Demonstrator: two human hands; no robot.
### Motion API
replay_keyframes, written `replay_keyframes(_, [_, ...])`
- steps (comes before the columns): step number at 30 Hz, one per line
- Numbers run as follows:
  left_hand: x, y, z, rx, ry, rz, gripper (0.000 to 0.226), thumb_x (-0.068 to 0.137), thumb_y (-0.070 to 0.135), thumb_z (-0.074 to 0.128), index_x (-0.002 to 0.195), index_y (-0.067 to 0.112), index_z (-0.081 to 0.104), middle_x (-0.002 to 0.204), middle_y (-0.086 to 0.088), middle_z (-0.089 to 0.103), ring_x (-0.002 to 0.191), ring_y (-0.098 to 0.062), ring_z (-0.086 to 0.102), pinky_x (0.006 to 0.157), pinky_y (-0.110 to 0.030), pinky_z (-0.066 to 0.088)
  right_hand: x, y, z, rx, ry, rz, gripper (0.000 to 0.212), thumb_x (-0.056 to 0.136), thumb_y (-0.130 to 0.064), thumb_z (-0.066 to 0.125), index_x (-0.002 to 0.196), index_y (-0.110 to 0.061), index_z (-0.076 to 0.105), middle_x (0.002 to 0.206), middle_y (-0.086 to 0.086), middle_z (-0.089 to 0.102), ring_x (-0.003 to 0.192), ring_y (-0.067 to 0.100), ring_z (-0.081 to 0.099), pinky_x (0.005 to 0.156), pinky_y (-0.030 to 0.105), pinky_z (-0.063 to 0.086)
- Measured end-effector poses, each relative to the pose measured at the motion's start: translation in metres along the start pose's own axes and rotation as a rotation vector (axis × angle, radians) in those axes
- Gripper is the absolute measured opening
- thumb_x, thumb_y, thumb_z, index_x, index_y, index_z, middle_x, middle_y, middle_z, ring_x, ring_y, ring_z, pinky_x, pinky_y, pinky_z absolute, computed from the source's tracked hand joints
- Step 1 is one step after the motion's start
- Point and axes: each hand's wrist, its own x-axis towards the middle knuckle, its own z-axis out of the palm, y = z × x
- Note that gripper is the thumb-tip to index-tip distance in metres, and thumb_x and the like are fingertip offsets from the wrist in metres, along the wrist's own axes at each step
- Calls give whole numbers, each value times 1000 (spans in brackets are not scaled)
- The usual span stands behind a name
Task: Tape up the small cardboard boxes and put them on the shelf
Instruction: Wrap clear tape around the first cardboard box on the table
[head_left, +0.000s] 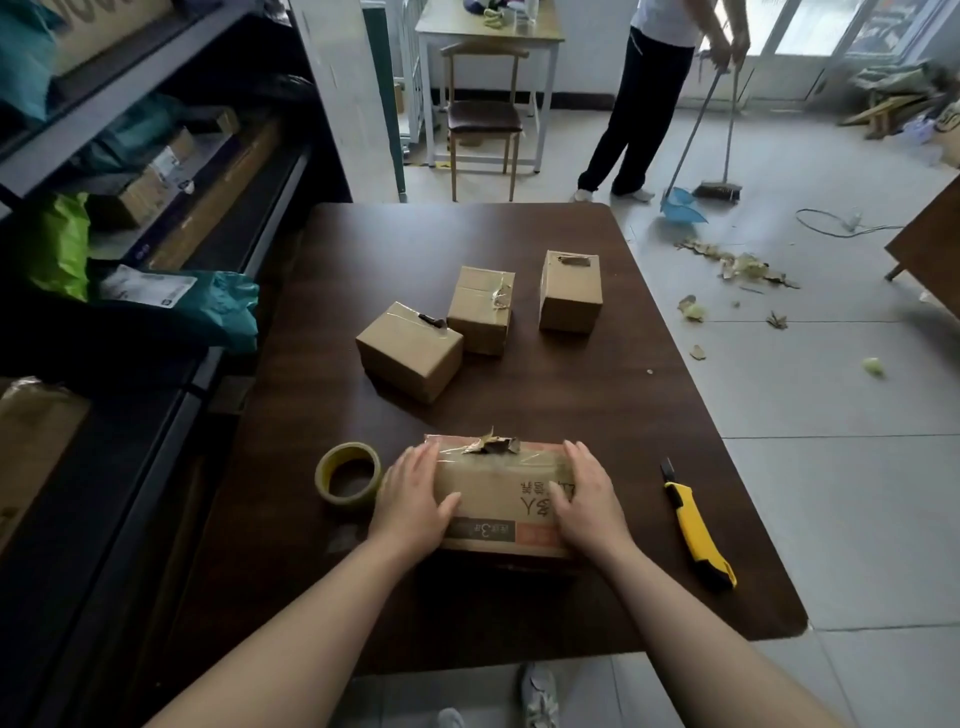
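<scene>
The cardboard box (498, 483) lies on the worktop (597, 395) near the front edge, between the tape roll (349, 478) and the yellow knife (696, 525). It seems light and quite stiff, with slippery clear tape and a torn patch on top, so the two short ends look the safest place to hold. The left hand (415, 493) and the right hand (584, 493) rest there, fingers nearly straight, pressing the box, not curled around it.

Soft daylight from windows (810, 31) at upper right, dim shelving (78, 145) at left, wide-angle curvature and blur toward edges.
</scene>
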Motion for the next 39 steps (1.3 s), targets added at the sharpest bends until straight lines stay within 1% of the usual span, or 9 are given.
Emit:
replay_keyframes(3, [16, 9, 7, 129, -118, 119, 66, 99, 42, 43, 154, 24, 12, 162, 6, 9, 149, -12, 0, 122, -35, 1, 23, -6, 5, -173, -84, -199, 56, 98, -21, 45, 151, -16, 27, 160, 2, 20, 149, 17, 11, 121, 31, 4])
replay_keyframes(6, [27, 12, 14, 140, -126, 136, 64, 100, 43, 39, 154, 25, 11, 162, 7, 7, 148, -11, -2, 121, -31, -3, 38, -10, 10, -302, -178, -320, 54, 98, -32, 33, 151, -18, 29, 159, 0, 23, 148, 17, 13, 118, 29, -3])
replay_keyframes(10, [30, 11, 16, 185, -104, 115, 62, 100, 46, 38, 154, 31, 12, 160, 8, 9, 147, -15, 0, 120, -35, 0, 50, -1, 9, -320, -150, -381, 72, 86, -53, 15, 148, -23, 37, 147, -2, 43, 137, 22, 34, 116, 37, 20])
replay_keyframes(15, [28, 10, 18, 221, -134, 107, 60, 101, 48, 31, 154, 34, 7, 159, 9, 3, 146, -15, -8, 118, -35, -6, 54, 6, 9, -391, -215, -435, 66, 87, -52, 12, 147, -34, 35, 145, -6, 40, 132, 21, 30, 111, 49, 25])
replay_keyframes(20, [28, 10, 19, 199, -142, 99, 60, 100, 48, 32, 153, 36, 6, 158, 9, 3, 145, -14, -9, 118, -36, -6, 57, 9, 9, -411, -238, -437, 63, 89, -51, 11, 147, -37, 32, 144, -9, 38, 131, 20, 29, 112, 46, 23])
replay_keyframes(25, [28, 9, 19, 202, -139, 106, 60, 100, 47, 31, 153, 36, 5, 158, 10, 3, 145, -14, -9, 119, -36, -6, 56, 3, 7, -509, -287, -438, 57, 94, -42, 17, 150, -45, 13, 151, -2, 26, 137, 24, 17, 115, 42, 9])
replay_keyframes(29, [27, 8, 20, 213, -138, 108, 59, 101, 47, 30, 153, 37, 4, 158, 9, 3, 145, -14, -10, 119, -37, -5, 58, 2, 3, -555, -315, -451, 68, 83, -50, 1, 149, -46, 16, 154, -1, 22, 139, 25, 14, 115, 40, 5])
replay_keyframes(35, [27, 10, 21, 219, -146, 108, 56, 101, 45, 28, 151, 42, 3, 157, 8, 2, 145, -15, -11, 117, -36, -10, 59, 1, 3, -563, -308, -473, 53, 102, -33, 31, 150, -45, 12, 156, 0, 20, 140, 26, 14, 116, 41, 6])
replay_keyframes(39, [27, 11, 19, 190, -148, 101, 58, 101, 45, 32, 152, 41, 4, 158, 9, 3, 145, -14, -10, 117, -36, -9, 59, -2, 4, -630, -340, -476, 57, 98, -39, 21, 149, -48, 0, 155, 2, 18, 140, 28, 13, 115, 43, 8])
